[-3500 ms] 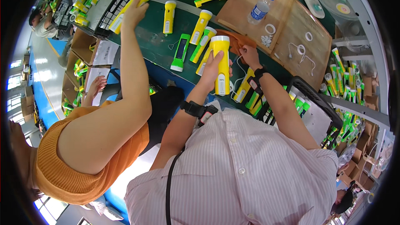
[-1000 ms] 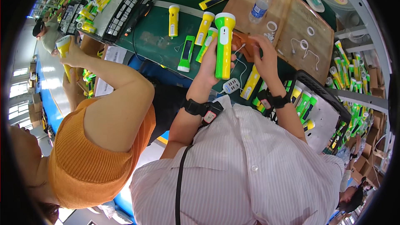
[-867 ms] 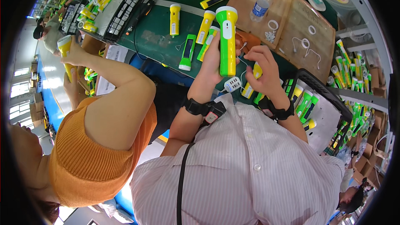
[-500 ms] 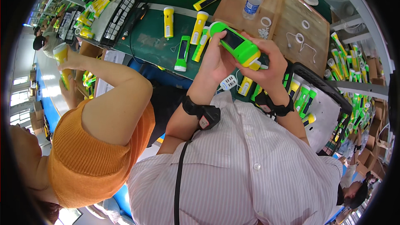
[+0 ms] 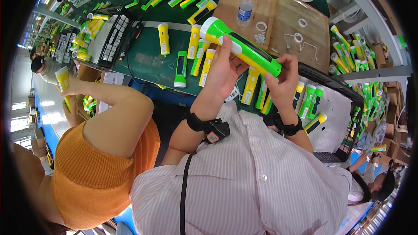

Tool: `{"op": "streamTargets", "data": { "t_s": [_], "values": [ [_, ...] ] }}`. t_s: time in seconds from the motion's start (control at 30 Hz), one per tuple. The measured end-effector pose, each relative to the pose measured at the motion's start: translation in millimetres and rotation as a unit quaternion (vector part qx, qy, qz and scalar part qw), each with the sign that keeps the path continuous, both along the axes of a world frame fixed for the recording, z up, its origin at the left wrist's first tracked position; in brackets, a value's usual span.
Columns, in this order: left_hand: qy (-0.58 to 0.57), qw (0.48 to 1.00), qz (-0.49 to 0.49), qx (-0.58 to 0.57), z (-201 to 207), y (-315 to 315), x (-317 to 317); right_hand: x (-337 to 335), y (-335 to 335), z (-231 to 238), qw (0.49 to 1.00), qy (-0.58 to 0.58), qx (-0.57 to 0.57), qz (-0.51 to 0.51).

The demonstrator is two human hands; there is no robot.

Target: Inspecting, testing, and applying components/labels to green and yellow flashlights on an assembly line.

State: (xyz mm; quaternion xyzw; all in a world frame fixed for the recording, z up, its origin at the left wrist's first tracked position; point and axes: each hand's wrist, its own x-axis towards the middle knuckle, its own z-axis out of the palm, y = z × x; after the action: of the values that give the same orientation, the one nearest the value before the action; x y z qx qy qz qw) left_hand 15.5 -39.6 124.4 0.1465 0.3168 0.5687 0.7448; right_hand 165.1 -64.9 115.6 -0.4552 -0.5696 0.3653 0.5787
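A green and yellow flashlight (image 5: 246,48) with a long dark panel on its side hangs slantwise between my hands, its white-rimmed head up to the left. My left hand (image 5: 223,72) supports it near the head, with the thumb against the casing and some fingers hidden behind. At the green tail end, my right hand (image 5: 285,80) grips it between thumb and fingers. Below my hands on the green table are other flashlights, among them a yellow one (image 5: 250,86). A green flashlight (image 5: 180,69) lies to the left of my left hand.
A water bottle (image 5: 245,8) stands on a brown wooden board (image 5: 278,0) with white rings and a cable. To the right is a black crate (image 5: 324,146) of flashlights. On my left, a co-worker in an orange knit top (image 5: 104,174) holds a flashlight (image 5: 63,80).
The flashlight has turned: its long side now shows, with the head at the upper left. My right hand has moved down to its tail end, and the view has shifted.
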Motion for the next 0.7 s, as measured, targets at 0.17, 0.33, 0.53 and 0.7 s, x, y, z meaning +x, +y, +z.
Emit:
{"op": "streamTargets", "data": {
  "t_s": [0.17,0.33,0.53,0.7],
  "values": [
    [0.011,0.999,0.012,0.033,-0.9,-1.9,1.1,0.2,-9.1,1.9,1.000,-0.018,-0.010,0.021],
    [0.055,0.986,-0.034,0.151,10.2,-5.9,-2.6,4.4,-7.4,10.1,0.986,-0.024,-0.085,0.141],
    [0.233,0.923,0.006,0.306,24.7,-19.0,3.3,-3.6,-0.6,5.0,0.968,-0.172,-0.019,0.184],
    [0.340,0.818,0.026,0.464,24.9,-23.8,1.2,-8.9,1.4,-4.0,0.983,-0.154,0.003,0.099]
  ]
}}
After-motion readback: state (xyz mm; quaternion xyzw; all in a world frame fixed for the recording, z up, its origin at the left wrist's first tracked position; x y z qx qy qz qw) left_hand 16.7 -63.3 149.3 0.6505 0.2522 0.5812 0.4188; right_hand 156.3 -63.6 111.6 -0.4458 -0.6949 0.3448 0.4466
